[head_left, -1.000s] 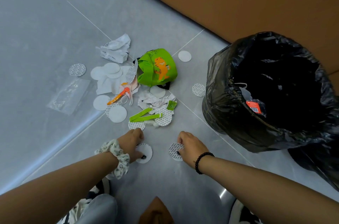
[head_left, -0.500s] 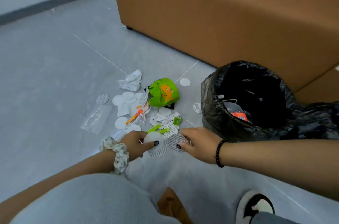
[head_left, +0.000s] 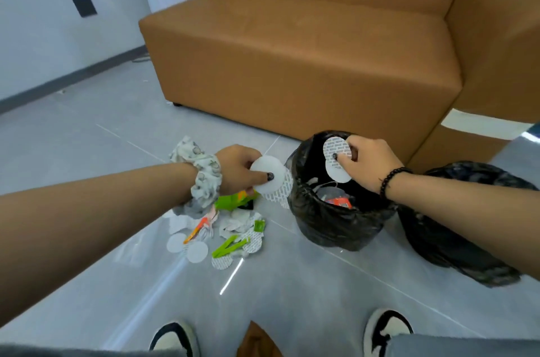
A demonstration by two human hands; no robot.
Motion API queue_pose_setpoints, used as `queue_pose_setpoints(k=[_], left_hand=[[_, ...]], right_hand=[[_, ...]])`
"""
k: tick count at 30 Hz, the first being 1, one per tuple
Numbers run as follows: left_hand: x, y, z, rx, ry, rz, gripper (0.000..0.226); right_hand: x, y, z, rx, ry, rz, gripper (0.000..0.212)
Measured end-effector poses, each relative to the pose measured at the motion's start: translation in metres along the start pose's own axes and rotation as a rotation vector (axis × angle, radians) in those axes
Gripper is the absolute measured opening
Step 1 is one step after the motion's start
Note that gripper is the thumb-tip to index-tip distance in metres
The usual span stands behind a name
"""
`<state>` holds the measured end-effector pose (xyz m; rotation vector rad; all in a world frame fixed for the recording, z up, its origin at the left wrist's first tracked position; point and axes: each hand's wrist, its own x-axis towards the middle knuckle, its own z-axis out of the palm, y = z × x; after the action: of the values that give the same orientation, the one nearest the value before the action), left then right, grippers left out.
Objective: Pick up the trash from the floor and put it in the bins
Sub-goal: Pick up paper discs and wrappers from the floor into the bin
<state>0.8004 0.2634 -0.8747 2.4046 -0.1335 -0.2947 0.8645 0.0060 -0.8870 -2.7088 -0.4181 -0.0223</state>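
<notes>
Both hands have lifted off the floor, where a second ago each was picking a round disc from the tiles, and now carry their discs toward the bins. The right hand (head_left: 368, 162) is over the mouth of the near bin (head_left: 336, 210), thumb and fingers pinching two overlapping white discs (head_left: 336, 159), one with printed grey lines; a release here would likely drop them inside. The left hand (head_left: 238, 169) hangs just left of the bin, pinching a plain white disc (head_left: 267, 174) with a printed one behind it, not yet over the opening. Most of the trash remains: the litter pile (head_left: 222, 234) on the glossy grey tiled floor (head_left: 292, 298) holds more thin flat discs, crumpled paper, green plastic strips and a green wrapper (head_left: 233, 200). Both bins wear crinkled, shiny black liners; the second bin (head_left: 455, 225) stands to the right. A smooth tan sofa (head_left: 292, 50) sits behind.
</notes>
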Motion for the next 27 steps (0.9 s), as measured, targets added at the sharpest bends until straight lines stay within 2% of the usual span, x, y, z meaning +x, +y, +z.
queue_pose_setpoints(k=[3,4,6,10,13,17,19,22,27], left_hand=[[0.006,0.013,0.021,-0.016,-0.014,0.007,0.007],[0.008,0.015,0.029,-0.031,-0.014,0.004,0.009],[0.012,0.016,0.043,-0.069,-0.004,-0.011,0.01],[0.015,0.015,0.059,-0.145,0.047,-0.059,0.014],[0.011,0.01,0.07,-0.18,0.065,-0.102,0.021],[0.005,0.001,0.081,-0.158,0.079,-0.13,0.022],[0.003,0.0,0.083,-0.171,0.114,-0.144,0.022],[0.0,-0.001,0.086,-0.168,0.151,-0.159,0.022],[-0.002,-0.001,0.102,-0.212,0.153,-0.207,0.022]], right_hand=[[0.0,0.015,0.009,-0.099,-0.074,0.13,0.019],[-0.001,0.016,0.012,-0.1,-0.092,0.174,0.021],[-0.006,0.015,0.02,-0.137,-0.141,0.24,0.049],[-0.021,0.008,0.053,-0.293,-0.372,0.114,0.053],[-0.035,-0.003,0.08,-0.365,-0.498,0.097,0.066],[-0.054,-0.014,0.098,-0.251,-0.381,0.216,0.046],[-0.064,-0.015,0.101,-0.367,-0.397,0.142,0.036],[-0.081,-0.02,0.105,-0.598,-0.461,-0.063,0.043],[-0.095,-0.025,0.105,-0.618,-0.465,-0.119,0.044]])
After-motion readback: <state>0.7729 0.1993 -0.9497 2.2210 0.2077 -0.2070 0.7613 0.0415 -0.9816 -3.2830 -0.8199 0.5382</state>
